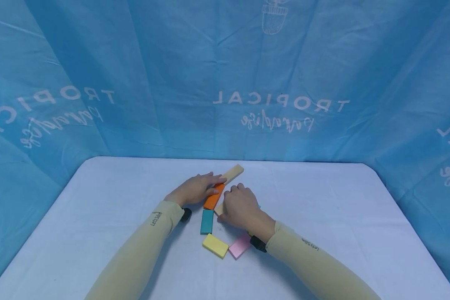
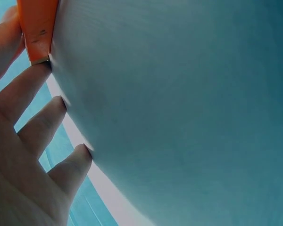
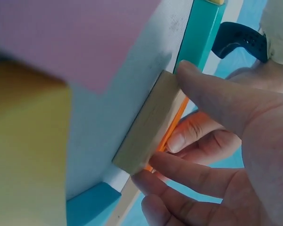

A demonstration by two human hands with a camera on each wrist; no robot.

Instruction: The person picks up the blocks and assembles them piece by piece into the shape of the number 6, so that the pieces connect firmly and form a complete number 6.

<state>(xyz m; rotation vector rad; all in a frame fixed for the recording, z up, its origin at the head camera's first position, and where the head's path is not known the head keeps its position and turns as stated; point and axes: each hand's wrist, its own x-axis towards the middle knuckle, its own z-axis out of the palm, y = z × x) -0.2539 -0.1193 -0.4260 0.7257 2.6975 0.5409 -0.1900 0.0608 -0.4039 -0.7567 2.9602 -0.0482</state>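
Observation:
My left hand pinches an orange block between thumb and index finger, its other fingers spread against the table. Just beyond lies a plain wooden block, slanting away to the right. My right hand holds another wooden block by its ends, thumb on the near one and fingertips on the far one. This block lies alongside the orange block. A teal block continues the line from the orange block's near end. In the head view the right hand covers most of its block.
Nearer the front, a yellow block and a pink block meet at their corners. Past the held wooden block is a blue block. Another yellow block looms close to the right wrist camera. A blue printed curtain surrounds the white table.

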